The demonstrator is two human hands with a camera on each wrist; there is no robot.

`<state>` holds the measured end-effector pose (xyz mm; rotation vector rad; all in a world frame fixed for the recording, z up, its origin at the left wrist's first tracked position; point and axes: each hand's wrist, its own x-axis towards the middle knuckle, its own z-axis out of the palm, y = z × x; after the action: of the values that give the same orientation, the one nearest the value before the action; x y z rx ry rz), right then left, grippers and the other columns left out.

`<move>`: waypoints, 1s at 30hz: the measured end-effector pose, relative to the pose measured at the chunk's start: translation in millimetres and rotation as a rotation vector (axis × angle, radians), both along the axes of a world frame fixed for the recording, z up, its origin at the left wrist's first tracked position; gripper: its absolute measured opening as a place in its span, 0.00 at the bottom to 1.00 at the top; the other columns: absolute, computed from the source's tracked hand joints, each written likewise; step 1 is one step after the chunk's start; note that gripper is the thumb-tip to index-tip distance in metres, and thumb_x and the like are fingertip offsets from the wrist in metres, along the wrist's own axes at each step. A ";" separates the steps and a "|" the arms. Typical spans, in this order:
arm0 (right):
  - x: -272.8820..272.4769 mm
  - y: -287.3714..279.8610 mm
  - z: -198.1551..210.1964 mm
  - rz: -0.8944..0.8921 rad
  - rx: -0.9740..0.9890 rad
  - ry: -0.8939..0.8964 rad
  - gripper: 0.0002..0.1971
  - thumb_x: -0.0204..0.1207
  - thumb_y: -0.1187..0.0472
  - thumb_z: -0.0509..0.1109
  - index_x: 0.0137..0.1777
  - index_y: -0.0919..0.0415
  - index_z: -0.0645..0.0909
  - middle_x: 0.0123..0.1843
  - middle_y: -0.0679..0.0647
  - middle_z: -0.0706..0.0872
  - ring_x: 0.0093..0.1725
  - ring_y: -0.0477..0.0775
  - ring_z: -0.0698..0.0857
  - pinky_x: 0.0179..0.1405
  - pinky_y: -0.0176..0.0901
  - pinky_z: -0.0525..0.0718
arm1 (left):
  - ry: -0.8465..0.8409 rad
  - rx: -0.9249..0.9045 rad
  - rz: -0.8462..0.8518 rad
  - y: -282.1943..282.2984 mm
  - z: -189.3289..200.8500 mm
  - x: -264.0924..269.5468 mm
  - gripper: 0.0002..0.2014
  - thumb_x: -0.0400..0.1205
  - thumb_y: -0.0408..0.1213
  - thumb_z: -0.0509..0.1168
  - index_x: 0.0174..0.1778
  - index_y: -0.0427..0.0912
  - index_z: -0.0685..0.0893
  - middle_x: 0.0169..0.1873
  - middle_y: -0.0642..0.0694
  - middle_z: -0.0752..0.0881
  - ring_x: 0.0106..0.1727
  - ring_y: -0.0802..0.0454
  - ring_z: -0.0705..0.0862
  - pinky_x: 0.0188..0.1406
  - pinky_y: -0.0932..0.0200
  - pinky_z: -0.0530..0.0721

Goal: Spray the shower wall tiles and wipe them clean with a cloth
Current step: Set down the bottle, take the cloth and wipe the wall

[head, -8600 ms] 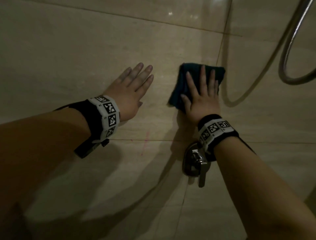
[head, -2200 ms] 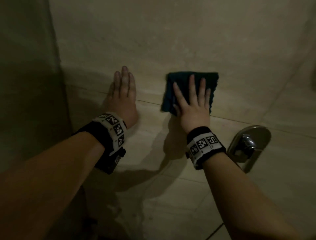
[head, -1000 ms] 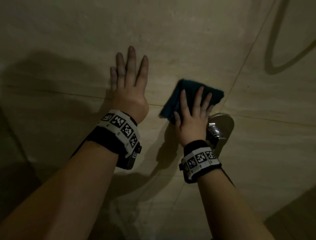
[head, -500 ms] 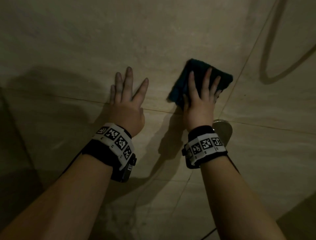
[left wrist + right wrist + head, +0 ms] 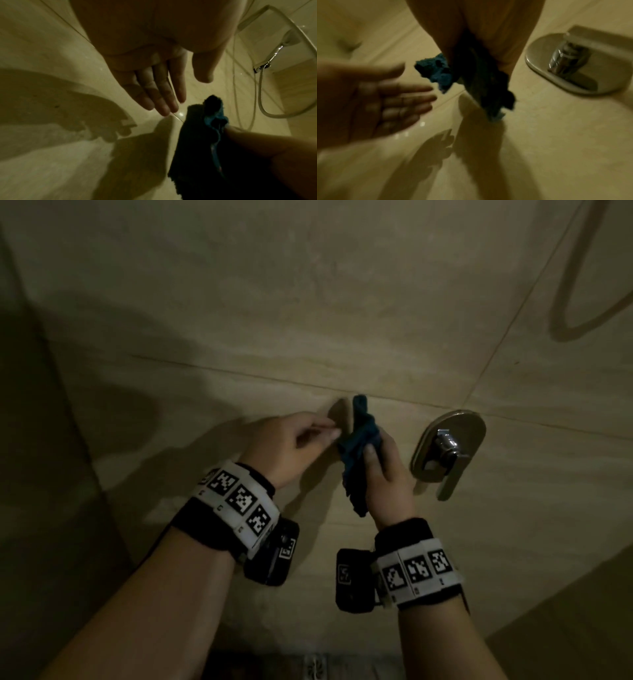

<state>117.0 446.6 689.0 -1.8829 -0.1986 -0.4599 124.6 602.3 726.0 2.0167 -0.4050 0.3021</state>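
Observation:
My right hand (image 5: 378, 460) is off the wall and grips a bunched dark teal cloth (image 5: 358, 446), thumb across it, in front of the beige wall tiles (image 5: 308, 302). The cloth (image 5: 476, 81) hangs crumpled out of the fist in the right wrist view. My left hand (image 5: 308, 436) hovers just left of the cloth with fingers (image 5: 161, 97) straight and together, holding nothing. A small gap separates its fingertips from the cloth (image 5: 202, 142). No spray bottle is in view.
A chrome mixer valve with lever (image 5: 448, 450) sticks out of the wall just right of my right hand. The shower head (image 5: 291, 39) and its hose (image 5: 264, 105) hang further right. A wall corner (image 5: 61, 405) lies at the left.
Both hands have come off the tiles. The right hand went from pressing the cloth flat to gripping it bunched, lower down. The left hand moved right toward the cloth.

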 end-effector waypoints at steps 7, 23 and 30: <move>-25.6 5.9 -22.9 0.116 -0.077 0.083 0.12 0.84 0.63 0.57 0.52 0.41 0.65 0.48 0.49 0.82 0.40 0.45 0.83 0.37 0.39 0.83 | 0.107 0.057 -0.033 4.6 -17.8 -15.4 0.12 0.79 0.32 0.68 0.58 0.35 0.86 0.54 0.43 0.87 0.56 0.51 0.84 0.59 0.62 0.79; -21.5 -9.7 -34.5 -0.003 0.195 0.273 0.12 0.83 0.62 0.58 0.39 0.50 0.75 0.38 0.52 0.79 0.44 0.54 0.78 0.49 0.47 0.74 | 0.217 0.429 0.075 46.8 -33.5 -18.3 0.11 0.85 0.31 0.55 0.61 0.39 0.79 0.59 0.42 0.83 0.60 0.45 0.80 0.50 0.63 0.70; -15.1 1.1 -6.7 0.295 0.088 0.312 0.13 0.85 0.64 0.55 0.39 0.54 0.74 0.34 0.51 0.77 0.37 0.48 0.76 0.37 0.40 0.72 | 0.319 0.322 -0.057 43.3 -44.1 -25.1 0.28 0.78 0.28 0.66 0.74 0.48 0.70 0.69 0.48 0.76 0.70 0.50 0.75 0.67 0.57 0.75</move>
<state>101.9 447.6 682.2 -1.7757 -0.2382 0.0261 99.5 645.5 682.0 2.3146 -0.3230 -0.1301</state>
